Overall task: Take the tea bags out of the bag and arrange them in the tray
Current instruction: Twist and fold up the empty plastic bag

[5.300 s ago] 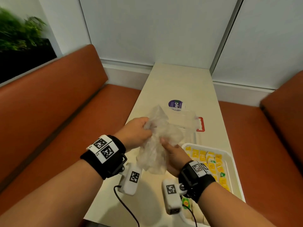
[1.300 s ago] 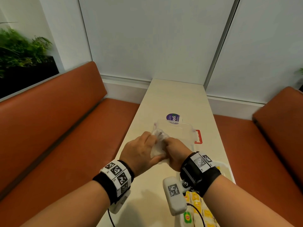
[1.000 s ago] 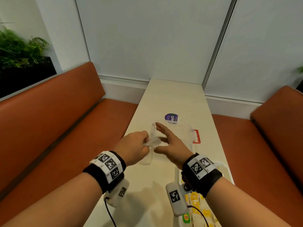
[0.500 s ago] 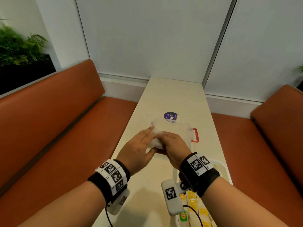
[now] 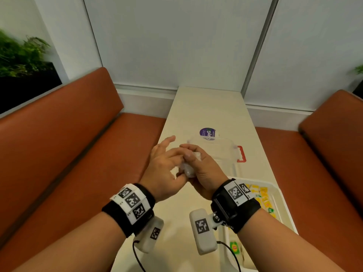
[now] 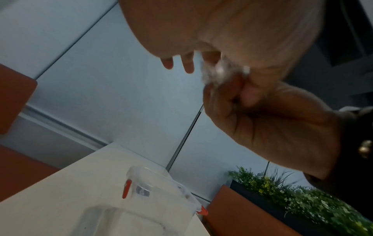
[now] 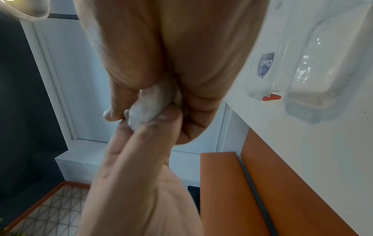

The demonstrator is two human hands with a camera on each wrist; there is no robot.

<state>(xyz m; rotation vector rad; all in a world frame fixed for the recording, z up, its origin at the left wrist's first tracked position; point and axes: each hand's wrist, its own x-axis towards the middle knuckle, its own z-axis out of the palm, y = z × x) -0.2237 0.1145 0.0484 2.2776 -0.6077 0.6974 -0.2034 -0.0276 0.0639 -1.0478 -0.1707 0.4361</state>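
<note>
The clear plastic bag [image 5: 189,170] is crumpled into a small ball between my two hands, above the table. My right hand [image 5: 196,160] curls its thumb and fingers round the ball [image 7: 149,105]. My left hand [image 5: 172,156] has its fingers spread straight, and its thumb presses the ball [image 6: 220,71] from below. The white tray [image 5: 279,195] lies at the lower right, partly behind my right wrist. Several yellow tea bags [image 5: 263,195] lie in it in rows. No tea bag shows inside the balled bag.
An empty clear plastic box [image 5: 220,152] with a red handle [image 5: 241,154] lies just beyond my hands. Its lid with a purple sticker [image 5: 208,132] lies behind it. Orange benches [image 5: 78,154] flank the narrow table [image 5: 208,107], which ends at a white wall.
Over five seconds the loose bag has been squeezed into a small ball. In the last half second my left fingers have spread open while my right hand keeps its hold.
</note>
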